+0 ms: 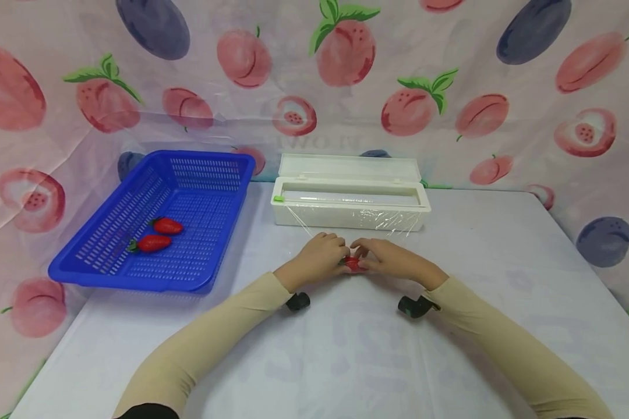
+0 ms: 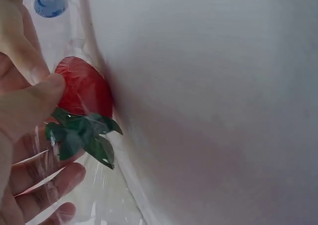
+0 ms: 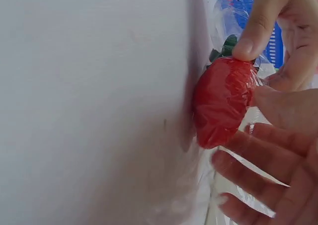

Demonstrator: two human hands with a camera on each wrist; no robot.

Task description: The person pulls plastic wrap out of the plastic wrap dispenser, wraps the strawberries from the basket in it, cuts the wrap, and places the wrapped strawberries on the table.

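Note:
Between both hands, a red strawberry [image 1: 353,265] with green leaves lies low over the white table, covered in clear plastic film [image 2: 97,185]. My left hand [image 1: 318,257] pinches it near the leafy end, its thumb [image 3: 247,47] pressing the film there. From the other side, my right hand [image 1: 393,259] holds the strawberry's body, with the thumb [image 3: 271,103] on it and the fingers spread behind. Creased film clings to the red skin in both wrist views. Beyond the hands, the film runs back to a white wrap dispenser [image 1: 340,217] with its lid raised.
To the left stands a blue plastic basket [image 1: 209,233] with two strawberries [image 1: 154,243] in it. Behind the table hangs a fruit-print cloth [image 1: 346,116]. A green slider [image 1: 278,198] sits at the dispenser's left end. Dark wrist cameras [image 1: 415,306] stick out below the hands.

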